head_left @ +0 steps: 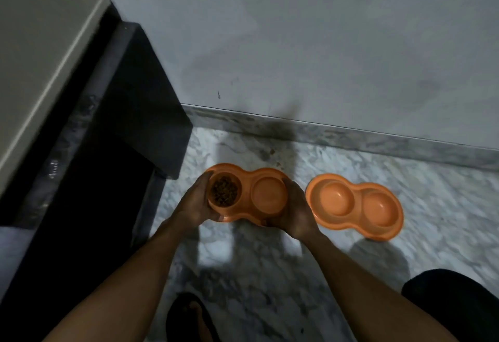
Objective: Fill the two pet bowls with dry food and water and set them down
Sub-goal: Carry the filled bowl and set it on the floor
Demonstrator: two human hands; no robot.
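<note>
Double bowl (267, 173) with dry food (224, 191) sits clamped at its ends in left hand (194, 204) and right hand (297, 212).

No legible text, labels, numbers (faint marks, dark ledge (54, 171): unreadable).

Two orange double bowls (247, 196) (354, 206), brown kibble (224, 191) in one — white-grey veined marble floor (270, 274), pale grey wall (297, 44)

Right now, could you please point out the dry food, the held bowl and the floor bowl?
dry food (224, 191): head view, middle of the kibble.
held bowl (247, 196): head view, bridge between its two wells.
floor bowl (337, 198): head view, its left well.
</note>
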